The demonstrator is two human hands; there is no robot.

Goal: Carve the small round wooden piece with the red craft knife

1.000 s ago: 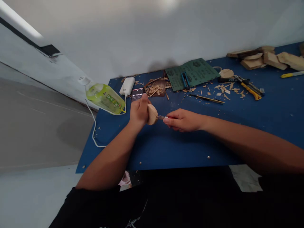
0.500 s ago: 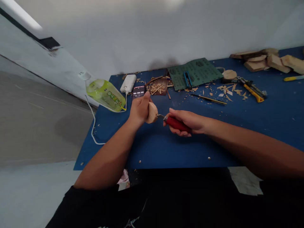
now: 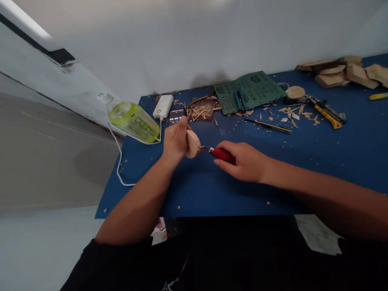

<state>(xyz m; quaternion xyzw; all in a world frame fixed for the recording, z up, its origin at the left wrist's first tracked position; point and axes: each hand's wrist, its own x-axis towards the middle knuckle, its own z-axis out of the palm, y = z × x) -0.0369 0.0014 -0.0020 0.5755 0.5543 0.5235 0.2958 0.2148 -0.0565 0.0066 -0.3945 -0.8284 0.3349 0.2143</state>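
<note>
In the head view, my left hand is closed around a rounded piece of pale wood, thumb on top. The wood's right edge faces my other hand and has a small notch in it. My right hand grips a carving tool by its red handle, knuckles turned up. The tool's thin bent metal blade reaches left, and its tip meets the wood at the notch. Both hands are above the front half of the blue table.
Behind my hands lie a phone with a timer, a power bank, wood shavings, green sandpaper and a thin pencil-like tool. A yellow cutter and wood blocks are right; a bottle stands left.
My right hand has rolled over on the red handle, from a grip with the fingers underneath to one with the back of the hand up. The wood stays in my left hand, nearly still.
</note>
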